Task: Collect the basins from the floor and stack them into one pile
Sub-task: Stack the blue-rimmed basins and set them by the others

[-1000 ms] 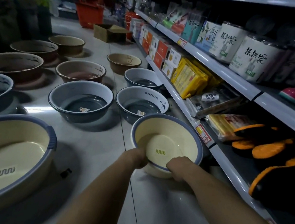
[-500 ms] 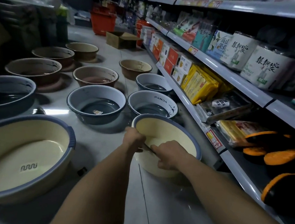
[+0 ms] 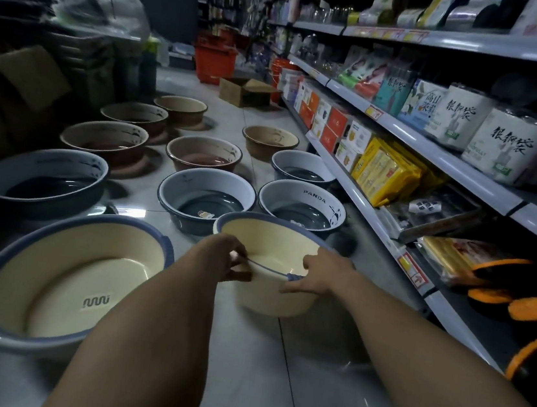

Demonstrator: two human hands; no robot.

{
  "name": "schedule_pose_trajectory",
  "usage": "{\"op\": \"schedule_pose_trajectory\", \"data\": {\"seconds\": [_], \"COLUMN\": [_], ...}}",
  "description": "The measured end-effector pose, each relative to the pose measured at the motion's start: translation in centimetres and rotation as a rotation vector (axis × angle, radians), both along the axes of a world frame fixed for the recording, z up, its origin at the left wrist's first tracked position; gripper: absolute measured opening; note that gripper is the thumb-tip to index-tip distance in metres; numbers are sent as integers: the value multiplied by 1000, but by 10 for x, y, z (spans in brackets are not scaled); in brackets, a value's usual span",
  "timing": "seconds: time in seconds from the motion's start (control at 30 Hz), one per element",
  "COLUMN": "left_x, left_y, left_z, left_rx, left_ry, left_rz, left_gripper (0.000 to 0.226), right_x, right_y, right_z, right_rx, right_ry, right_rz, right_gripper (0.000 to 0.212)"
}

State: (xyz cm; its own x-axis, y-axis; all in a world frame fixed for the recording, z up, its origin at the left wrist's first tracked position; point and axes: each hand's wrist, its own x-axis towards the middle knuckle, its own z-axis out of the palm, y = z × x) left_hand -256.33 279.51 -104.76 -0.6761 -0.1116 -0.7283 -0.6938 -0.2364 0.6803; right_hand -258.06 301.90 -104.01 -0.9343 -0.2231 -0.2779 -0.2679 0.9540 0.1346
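A small cream basin with a blue rim (image 3: 270, 291) is tilted up off the tiled floor in front of me. My left hand (image 3: 225, 257) grips its near rim on the left, and my right hand (image 3: 321, 274) grips the same rim on the right. A larger cream basin (image 3: 65, 280) sits on the floor to the left. Beyond stand grey basins, one marked PANDA (image 3: 301, 202), another beside it (image 3: 205, 195) and a third at the far left (image 3: 44, 175). Several brown basins (image 3: 203, 156) lie farther back.
Long store shelves (image 3: 414, 136) packed with boxed goods run along the right, their bottom edge close to the held basin. A cardboard box (image 3: 243, 90) and an orange basket (image 3: 214, 61) stand at the aisle's far end. Dark stacked goods line the left side.
Both hands have lifted and tilted the small cream basin off the floor, its near rim raised toward me. The view has risen, showing more of the aisle.
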Motion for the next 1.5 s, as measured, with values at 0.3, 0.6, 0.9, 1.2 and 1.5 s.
{"op": "schedule_pose_trajectory", "data": {"seconds": [0.3,0.6,0.9,1.2,1.5], "left_x": [19,39,78,125,160], "left_y": [-38,-73,-133,-222,-297], "left_z": [23,46,47,62,17], "left_rx": [261,-212,-1792,-1716,-637], "left_ry": [191,477,326,151,226], "left_rz": [241,169,-419,-279,579], "left_gripper": [28,39,89,65,28], "right_x": [3,-5,-17,-6,12], "right_y": [-42,-102,-123,-178,-261], "right_z": [34,45,29,22,3], "right_rx": [-901,-1807,-1694,-1592,-1511], "right_ry": [-223,-56,-71,-259,-277], "right_rz": [-481,-859,-969,-752,-595], "right_gripper": [159,105,54,44,35]}}
